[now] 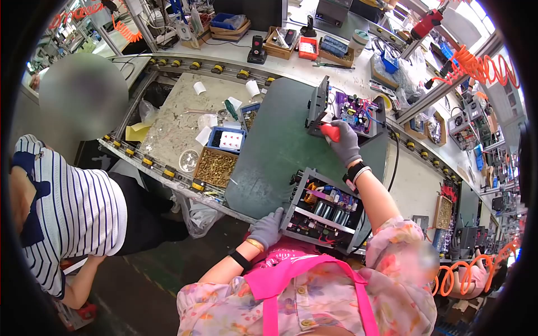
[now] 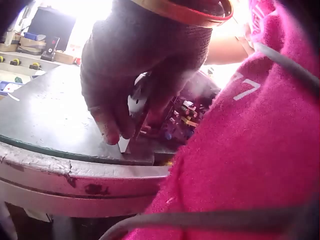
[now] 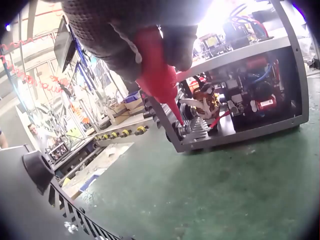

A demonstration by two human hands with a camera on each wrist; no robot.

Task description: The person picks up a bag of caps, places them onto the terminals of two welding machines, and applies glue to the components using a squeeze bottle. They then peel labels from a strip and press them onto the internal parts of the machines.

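On the green mat (image 1: 274, 151), an open electronics chassis (image 1: 325, 210) full of capacitors and wiring stands close to me. My gloved left hand (image 1: 273, 223) grips its near left corner. The left wrist view shows the same left hand (image 2: 127, 131) with its fingers curled round the metal frame edge (image 2: 139, 149). A second chassis (image 1: 350, 115) stands farther back on the mat. My gloved right hand (image 1: 338, 137) holds a red-handled tool (image 1: 330, 132) against its front panel. In the right wrist view the red-handled tool (image 3: 157, 75) points its thin tip down from my right hand (image 3: 150, 47).
Another person in a striped shirt (image 1: 73, 207) sits at the left. A tray of brass screws (image 1: 216, 167) and a blue box (image 1: 227, 140) lie left of the mat. Bins and tools crowd the back bench (image 1: 291, 45). Orange coiled hoses (image 1: 476, 64) hang at the right.
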